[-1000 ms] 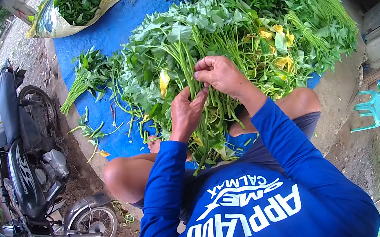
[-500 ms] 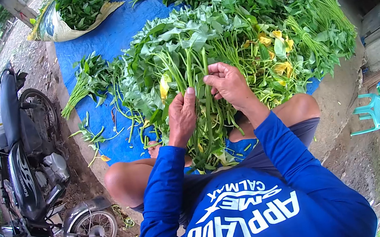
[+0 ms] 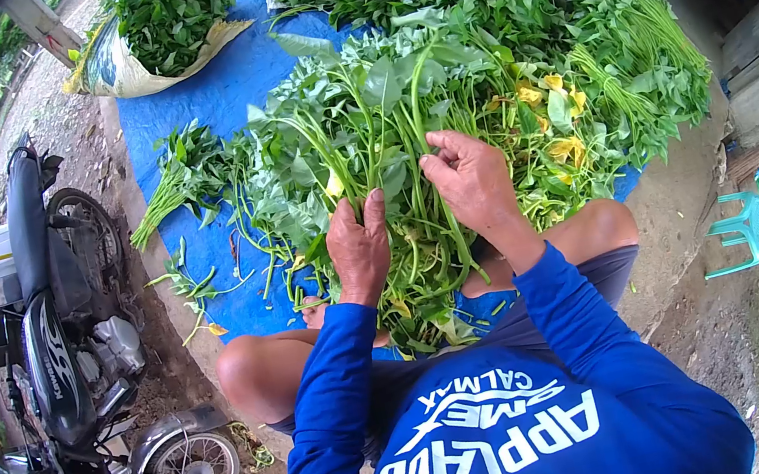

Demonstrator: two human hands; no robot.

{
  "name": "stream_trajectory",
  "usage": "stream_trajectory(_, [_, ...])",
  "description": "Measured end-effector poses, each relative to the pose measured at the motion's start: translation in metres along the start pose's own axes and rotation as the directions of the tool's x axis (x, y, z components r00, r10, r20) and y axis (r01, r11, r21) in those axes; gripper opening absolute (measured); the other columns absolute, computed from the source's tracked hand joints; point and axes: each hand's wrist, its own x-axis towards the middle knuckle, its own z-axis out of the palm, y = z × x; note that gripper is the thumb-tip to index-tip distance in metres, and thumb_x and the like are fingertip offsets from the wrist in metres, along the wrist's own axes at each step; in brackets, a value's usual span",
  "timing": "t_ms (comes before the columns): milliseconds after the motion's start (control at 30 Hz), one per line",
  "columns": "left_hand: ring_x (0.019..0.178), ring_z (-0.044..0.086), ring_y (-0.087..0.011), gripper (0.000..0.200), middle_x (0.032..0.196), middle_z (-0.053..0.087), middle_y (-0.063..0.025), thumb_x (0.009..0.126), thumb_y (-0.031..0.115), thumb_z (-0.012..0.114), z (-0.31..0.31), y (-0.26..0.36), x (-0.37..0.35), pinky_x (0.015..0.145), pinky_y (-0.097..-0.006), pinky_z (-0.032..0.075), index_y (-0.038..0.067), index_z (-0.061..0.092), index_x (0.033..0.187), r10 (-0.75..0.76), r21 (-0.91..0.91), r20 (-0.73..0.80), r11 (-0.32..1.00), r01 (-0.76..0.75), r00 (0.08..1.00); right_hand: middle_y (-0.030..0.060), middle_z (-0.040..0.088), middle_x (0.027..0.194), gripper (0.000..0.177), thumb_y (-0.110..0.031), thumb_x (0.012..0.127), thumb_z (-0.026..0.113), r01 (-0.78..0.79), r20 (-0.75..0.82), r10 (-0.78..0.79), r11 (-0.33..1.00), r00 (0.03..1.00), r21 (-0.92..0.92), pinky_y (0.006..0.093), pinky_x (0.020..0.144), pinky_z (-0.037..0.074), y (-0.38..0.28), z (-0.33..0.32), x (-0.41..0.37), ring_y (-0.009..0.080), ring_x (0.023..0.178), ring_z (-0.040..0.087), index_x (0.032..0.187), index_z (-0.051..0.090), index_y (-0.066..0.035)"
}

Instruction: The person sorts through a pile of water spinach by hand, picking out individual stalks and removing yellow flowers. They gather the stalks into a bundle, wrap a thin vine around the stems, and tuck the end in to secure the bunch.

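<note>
My left hand (image 3: 362, 250) is closed around a small bunch of leafy water spinach stems (image 3: 371, 142), which stand up out of the fist with their leaves at the top. To its right, my right hand (image 3: 478, 189) pinches a single water spinach stem (image 3: 418, 93) between thumb and fingers. That stem bends over at its upper end, and part of it is hidden behind the fingers. Just beyond both hands lies a large heap of loose water spinach (image 3: 276, 169), with cut stems and leaves (image 3: 424, 315) between my legs.
A blue tarp (image 3: 215, 78) lies under the greens. Tied-looking bundles (image 3: 657, 56) are at the right, a small bunch (image 3: 182, 180) at the left, and a filled sack (image 3: 157, 68) at the back. A motorcycle (image 3: 65, 353) stands left; a green plastic chair (image 3: 749, 228) is right.
My hands have moved apart a little, the right one shifting right and down with a stem. The stem's top now bends over. My left hand has lowered slightly, still holding its bunch.
</note>
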Motion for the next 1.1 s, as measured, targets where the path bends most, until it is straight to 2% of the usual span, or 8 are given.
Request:
stream_trajectory(133, [0.073,0.065,-0.0435,0.040,0.084,0.069,-0.0220,0.105,0.038,0.074,0.003,0.005,-0.005,0.067,-0.0493,0.051,0.000,0.063,0.095,-0.010,-0.045,0.045,0.999,0.012,0.999,0.0122,0.078,0.087,0.036,-0.019,0.094,0.077,-0.048,0.200,0.020,0.990,0.980,0.135,0.0336,0.069,0.056,0.003,0.011,-0.002,0.0153,0.073,0.070,0.123,0.077,0.003])
stream_trajectory(367, [0.073,0.063,-0.0438,0.045,0.082,0.066,-0.0237,0.104,0.038,0.075,0.000,-0.010,0.002,0.067,-0.0511,0.049,-0.001,0.057,0.089,-0.051,0.050,-0.038,0.997,0.053,0.998,0.0088,0.078,0.083,0.038,-0.020,0.095,0.075,-0.103,0.002,0.103,0.995,0.995,0.010,0.0339,0.067,0.057,-0.010,-0.015,0.015,0.0149,0.068,0.069,0.127,0.076,0.000])
stream_trajectory(533, [0.074,0.066,-0.0428,0.043,0.082,0.068,-0.0222,0.103,0.039,0.076,-0.007,-0.002,0.008,0.069,-0.0508,0.051,-0.001,0.063,0.094,-0.012,0.168,-0.083,0.985,0.026,0.996,0.0159,0.078,0.087,0.039,-0.020,0.095,0.073,0.045,-0.052,-0.057,0.979,0.997,-0.200,0.0372,0.072,0.060,-0.025,-0.022,0.024,0.0252,0.072,0.075,0.128,0.076,0.000])
stream_trajectory(667, [0.072,0.065,-0.0305,0.036,0.085,0.072,-0.0182,0.106,0.038,0.073,-0.010,0.020,0.005,0.069,-0.0444,0.052,0.002,0.072,0.107,-0.071,-0.121,0.093,0.989,0.082,0.993,0.0135,0.079,0.091,0.035,-0.018,0.095,0.075,0.051,0.217,-0.042,0.998,0.975,-0.038,0.0364,0.069,0.059,-0.010,0.009,0.027,0.0215,0.071,0.074,0.124,0.077,0.001])
stream_trajectory(767, [0.069,0.058,-0.0133,0.037,0.081,0.070,-0.0049,0.109,0.041,0.068,-0.004,0.011,0.005,0.064,-0.0364,0.048,0.004,0.073,0.112,-0.123,-0.247,0.260,0.950,0.189,0.958,0.0063,0.078,0.090,0.030,-0.011,0.095,0.076,-0.237,0.402,0.086,0.909,0.912,0.344,0.0314,0.064,0.057,0.003,0.029,0.031,0.0136,0.071,0.070,0.121,0.076,0.004])
stream_trajectory(900, [0.068,0.049,-0.0027,0.039,0.081,0.063,0.0070,0.109,0.046,0.069,-0.003,0.000,0.006,0.058,-0.0240,0.039,0.007,0.074,0.114,-0.176,-0.434,0.452,0.813,0.388,0.875,0.0030,0.075,0.095,0.031,-0.009,0.097,0.078,-0.319,0.447,0.122,0.860,0.886,0.399,0.0254,0.067,0.056,0.010,0.042,0.035,0.0070,0.075,0.065,0.124,0.074,0.007])
stream_trajectory(1033, [0.066,0.052,-0.0041,0.035,0.077,0.062,0.0063,0.110,0.044,0.068,-0.013,0.008,0.013,0.055,-0.0246,0.040,0.010,0.072,0.103,-0.295,-0.361,0.461,0.799,0.481,0.837,0.0062,0.078,0.097,0.027,-0.014,0.098,0.077,-0.297,0.374,0.118,0.833,0.920,0.467,0.0270,0.072,0.057,0.007,0.048,0.029,0.0123,0.078,0.069,0.121,0.077,0.001])
stream_trajectory(1100, [0.065,0.054,-0.0050,0.036,0.077,0.063,0.0052,0.110,0.045,0.067,-0.024,0.010,0.021,0.054,-0.0249,0.041,0.012,0.069,0.097,-0.277,-0.389,0.349,0.827,0.407,0.895,0.0115,0.079,0.095,0.023,-0.015,0.096,0.075,0.022,0.203,-0.042,0.995,0.978,0.100,0.0340,0.074,0.060,0.016,0.030,0.023,0.0211,0.079,0.074,0.114,0.079,-0.001])
